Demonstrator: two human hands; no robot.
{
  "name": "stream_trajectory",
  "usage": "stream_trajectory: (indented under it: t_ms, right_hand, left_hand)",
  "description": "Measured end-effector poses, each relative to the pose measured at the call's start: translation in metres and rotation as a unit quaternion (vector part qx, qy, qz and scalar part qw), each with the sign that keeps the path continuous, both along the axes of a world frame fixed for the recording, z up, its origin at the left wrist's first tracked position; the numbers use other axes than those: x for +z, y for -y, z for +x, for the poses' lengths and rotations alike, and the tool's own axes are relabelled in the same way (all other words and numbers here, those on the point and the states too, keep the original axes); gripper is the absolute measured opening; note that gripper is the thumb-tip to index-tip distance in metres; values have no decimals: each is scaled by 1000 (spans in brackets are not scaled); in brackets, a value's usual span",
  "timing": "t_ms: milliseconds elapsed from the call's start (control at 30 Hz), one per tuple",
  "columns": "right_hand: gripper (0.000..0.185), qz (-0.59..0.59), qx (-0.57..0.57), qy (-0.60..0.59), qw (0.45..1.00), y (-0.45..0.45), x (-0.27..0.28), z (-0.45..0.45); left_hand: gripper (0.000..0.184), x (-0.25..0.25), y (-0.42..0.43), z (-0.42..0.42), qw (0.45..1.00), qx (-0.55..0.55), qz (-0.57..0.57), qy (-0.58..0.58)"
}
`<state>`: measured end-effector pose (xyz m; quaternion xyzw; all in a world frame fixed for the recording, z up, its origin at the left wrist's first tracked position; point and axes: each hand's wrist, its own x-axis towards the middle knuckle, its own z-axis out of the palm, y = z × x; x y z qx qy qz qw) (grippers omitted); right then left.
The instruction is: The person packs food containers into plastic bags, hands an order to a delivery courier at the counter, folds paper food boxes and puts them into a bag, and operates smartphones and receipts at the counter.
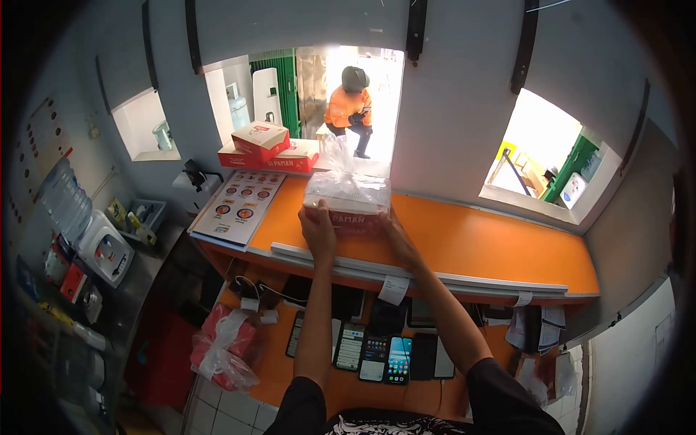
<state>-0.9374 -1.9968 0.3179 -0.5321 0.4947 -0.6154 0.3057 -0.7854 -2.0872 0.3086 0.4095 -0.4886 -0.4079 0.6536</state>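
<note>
While left hand (pixel 317 229) and right hand (pixel 397 235) clamp fingers on opposite sides, one bagged box (pixel 349 194), on or just above counter (pixel 471 233), contact unclear; likely light, crushable card, slippery plastic; best gripped low, both sides.

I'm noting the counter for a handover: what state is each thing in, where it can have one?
Bagged box: held at both sides, plastic gathered on top
Left grip: closed on it
Right grip: closed on it
Stacked boxes: shut
Menu sheet: lying flat
Blue-screened phone: lit
Red parcel: wrapped in clear plastic
Water bottle: upended on its dispenser
</note>
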Motion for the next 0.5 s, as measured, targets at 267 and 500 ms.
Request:
stream_trajectory:
  t_ms: [267,500]
  right_hand:
    - [66,-55,-57,-176,981,9,-15,-1]
    - [63,-28,-98,-187,977,-2,-7,1]
  left_hand:
    - [61,1,-2,0,999,17,-2,46]
    - [71,-1,-2,3,995,13,10,98]
